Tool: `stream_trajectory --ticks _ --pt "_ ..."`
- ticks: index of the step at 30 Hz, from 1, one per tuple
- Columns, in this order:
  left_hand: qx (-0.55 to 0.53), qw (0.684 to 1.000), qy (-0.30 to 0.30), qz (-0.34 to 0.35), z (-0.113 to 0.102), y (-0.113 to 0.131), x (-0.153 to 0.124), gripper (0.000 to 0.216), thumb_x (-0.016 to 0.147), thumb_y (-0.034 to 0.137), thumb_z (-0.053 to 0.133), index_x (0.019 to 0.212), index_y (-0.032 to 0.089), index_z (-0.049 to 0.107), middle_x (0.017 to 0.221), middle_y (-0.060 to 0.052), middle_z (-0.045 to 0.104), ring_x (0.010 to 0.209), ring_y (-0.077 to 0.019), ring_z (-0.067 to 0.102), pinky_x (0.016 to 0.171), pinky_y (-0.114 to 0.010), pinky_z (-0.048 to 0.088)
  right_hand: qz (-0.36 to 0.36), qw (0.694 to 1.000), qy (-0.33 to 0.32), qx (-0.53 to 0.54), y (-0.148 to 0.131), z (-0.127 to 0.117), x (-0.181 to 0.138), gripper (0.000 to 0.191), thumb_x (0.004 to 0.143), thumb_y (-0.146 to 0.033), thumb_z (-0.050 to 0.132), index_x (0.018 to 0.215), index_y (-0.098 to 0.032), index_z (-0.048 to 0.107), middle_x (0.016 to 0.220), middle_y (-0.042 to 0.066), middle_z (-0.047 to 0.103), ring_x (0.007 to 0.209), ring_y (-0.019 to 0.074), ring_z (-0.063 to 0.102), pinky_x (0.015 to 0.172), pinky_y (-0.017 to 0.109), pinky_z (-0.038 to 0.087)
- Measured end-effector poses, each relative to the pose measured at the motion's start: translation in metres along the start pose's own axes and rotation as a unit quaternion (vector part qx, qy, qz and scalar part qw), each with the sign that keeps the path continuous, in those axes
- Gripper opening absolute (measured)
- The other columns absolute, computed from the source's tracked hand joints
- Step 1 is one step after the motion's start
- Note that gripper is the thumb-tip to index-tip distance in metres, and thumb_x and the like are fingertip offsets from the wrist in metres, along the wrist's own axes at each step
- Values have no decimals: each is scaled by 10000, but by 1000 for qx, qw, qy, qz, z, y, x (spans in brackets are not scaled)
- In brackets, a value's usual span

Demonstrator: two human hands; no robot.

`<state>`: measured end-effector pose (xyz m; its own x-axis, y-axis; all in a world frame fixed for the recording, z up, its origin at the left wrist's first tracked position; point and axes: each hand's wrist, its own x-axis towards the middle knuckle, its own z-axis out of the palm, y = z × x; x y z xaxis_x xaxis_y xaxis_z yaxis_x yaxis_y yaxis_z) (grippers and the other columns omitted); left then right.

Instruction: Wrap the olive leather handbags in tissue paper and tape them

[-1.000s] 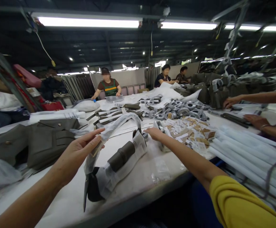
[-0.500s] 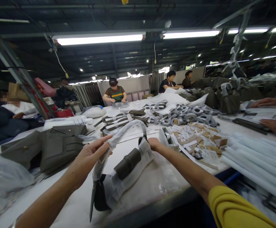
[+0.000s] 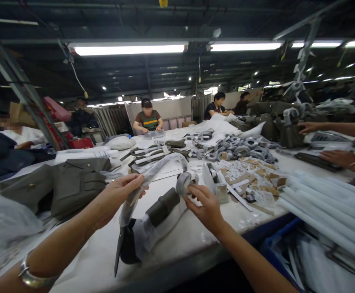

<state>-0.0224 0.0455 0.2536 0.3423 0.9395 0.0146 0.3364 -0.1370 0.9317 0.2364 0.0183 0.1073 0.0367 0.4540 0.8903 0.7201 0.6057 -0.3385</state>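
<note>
My left hand [image 3: 124,191] is closed, with thumb and fingers pinching the film-wrapped handle [image 3: 155,169] of a dark olive bag. The handle arches up over the bag [image 3: 163,207], which lies on the white table partly covered in thin white wrapping. At the handle's far end sits a round grey coil [image 3: 184,182] in clear film. The fingers of my right hand [image 3: 206,205] curl against its near side, thumb underneath. What the coil is made of cannot be made out.
Olive bags [image 3: 76,187] lie left, near clear plastic [image 3: 6,228]. Ahead are film-wrapped coils [image 3: 242,150] and loose tags [image 3: 259,175]. A metal dispenser-like object [image 3: 215,183] stands right of my hand. White rolls [image 3: 326,207] and a blue bin [image 3: 277,248] are at right. A co-worker's hands [image 3: 337,156] work there.
My right hand has drawn back towards me and turned, and the grey coil now shows at its fingertips. My left hand stays on the handle, its fingers closed tighter. The co-worker's hands at right have shifted left.
</note>
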Motion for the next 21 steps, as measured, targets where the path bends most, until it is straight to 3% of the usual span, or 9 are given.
stream_trajectory --ticks 3,9,15,21 --pt "-25 1000 0 11 6 1 -1 413 798 617 663 885 216 707 842 -12 667 805 -176 595 742 -267 464 -75 997 -23 -7 -29 15 4 391 908 -213 629 1286 -302 584 1118 77 711 984 245 674 849 393 568" --pt "-6 999 -15 36 9 4 -4 436 838 607 620 1025 224 716 976 -13 707 944 -210 604 855 -295 454 -189 978 -83 -41 -48 43 17 323 936 -218 600 1257 -257 605 1148 71 726 851 236 681 716 377 536" --pt "16 998 -54 10 1 2 -1 517 869 646 545 1049 201 737 1029 -40 736 1023 -249 610 989 -348 397 -217 971 -96 -34 -50 46 29 306 957 -215 575 1257 -261 611 1211 69 705 909 224 680 734 355 513" --pt "18 996 -91 5 -1 10 -1 549 834 649 597 1104 185 717 1059 -62 731 986 -241 626 919 -332 444 -243 962 -100 -77 -46 49 36 270 975 -227 547 1233 -230 626 1254 82 680 938 198 667 759 327 505"
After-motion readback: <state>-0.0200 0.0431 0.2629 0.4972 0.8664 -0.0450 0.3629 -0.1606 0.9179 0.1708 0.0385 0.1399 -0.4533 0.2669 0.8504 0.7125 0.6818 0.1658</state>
